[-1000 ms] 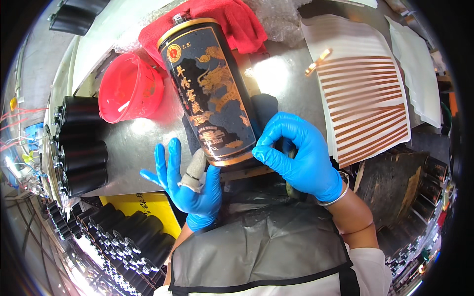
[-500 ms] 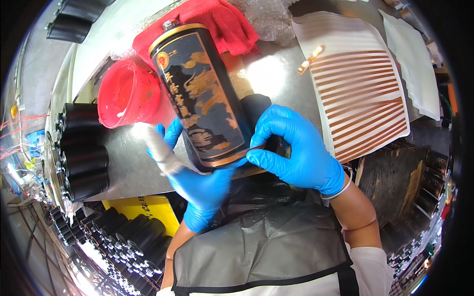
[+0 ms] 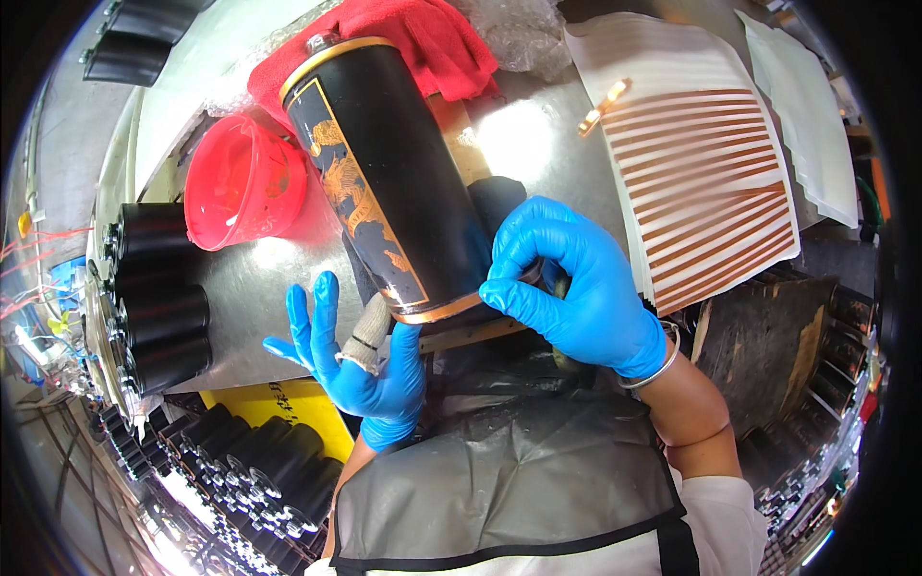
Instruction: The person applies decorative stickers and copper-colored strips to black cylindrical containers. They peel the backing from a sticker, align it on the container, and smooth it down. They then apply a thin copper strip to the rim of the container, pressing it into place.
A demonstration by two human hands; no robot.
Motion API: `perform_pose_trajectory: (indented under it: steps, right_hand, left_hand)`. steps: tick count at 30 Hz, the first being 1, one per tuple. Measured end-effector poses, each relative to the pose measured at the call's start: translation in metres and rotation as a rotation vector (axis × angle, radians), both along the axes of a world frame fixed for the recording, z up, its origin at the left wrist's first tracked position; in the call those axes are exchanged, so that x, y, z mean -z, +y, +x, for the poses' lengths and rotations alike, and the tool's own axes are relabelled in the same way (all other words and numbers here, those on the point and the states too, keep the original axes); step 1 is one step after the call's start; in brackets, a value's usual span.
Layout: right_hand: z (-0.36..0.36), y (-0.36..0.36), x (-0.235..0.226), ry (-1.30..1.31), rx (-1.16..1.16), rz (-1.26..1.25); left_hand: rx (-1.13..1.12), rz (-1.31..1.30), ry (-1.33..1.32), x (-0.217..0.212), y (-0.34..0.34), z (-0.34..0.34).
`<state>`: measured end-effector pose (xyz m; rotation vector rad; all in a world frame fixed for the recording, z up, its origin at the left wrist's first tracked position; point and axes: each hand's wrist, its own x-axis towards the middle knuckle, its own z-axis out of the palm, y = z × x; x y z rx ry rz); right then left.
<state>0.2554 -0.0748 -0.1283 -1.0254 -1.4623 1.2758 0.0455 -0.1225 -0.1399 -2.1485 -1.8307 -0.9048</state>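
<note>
A black cylindrical bottle (image 3: 418,173) with gold bands at both ends and a gold-and-grey picture panel lies tilted on the bench, its neck away from me. My left hand (image 3: 370,370), in a blue glove with a knitted cover on one finger, is open at its near end. The thumb and covered finger touch the lower gold band (image 3: 437,309), while the other fingers stretch out to the left. My right hand (image 3: 576,288), gloved in blue, pinches at the right end of this band. Its fingertips mostly hide the copper-coloured strip they hold.
Left of the bottle stands a red plastic tub (image 3: 240,182); a red cloth (image 3: 423,38) lies behind. White sheets with copper-coloured strips (image 3: 706,173) lie at right, a loose strip piece (image 3: 603,108) beside them. Black bottles (image 3: 163,326) line the left side.
The bottle has rolled leftward, so its picture panel has shifted left and plain black faces up. My left hand has drawn back toward me and spread its fingers. The right hand has hardly moved.
</note>
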Motion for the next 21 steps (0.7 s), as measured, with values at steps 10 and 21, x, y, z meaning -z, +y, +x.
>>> perform_pose_trajectory:
  steps: [10, 21]
  right_hand:
    - [-0.001, 0.001, 0.007, -0.064, 0.037, 0.038]
    - [0.003, 0.0, -0.005, -0.085, -0.019, 0.02]
  left_hand:
    - [0.011, 0.214, 0.175, 0.006, 0.009, 0.029]
    - [0.169, -0.336, -0.605, -0.014, 0.035, 0.011]
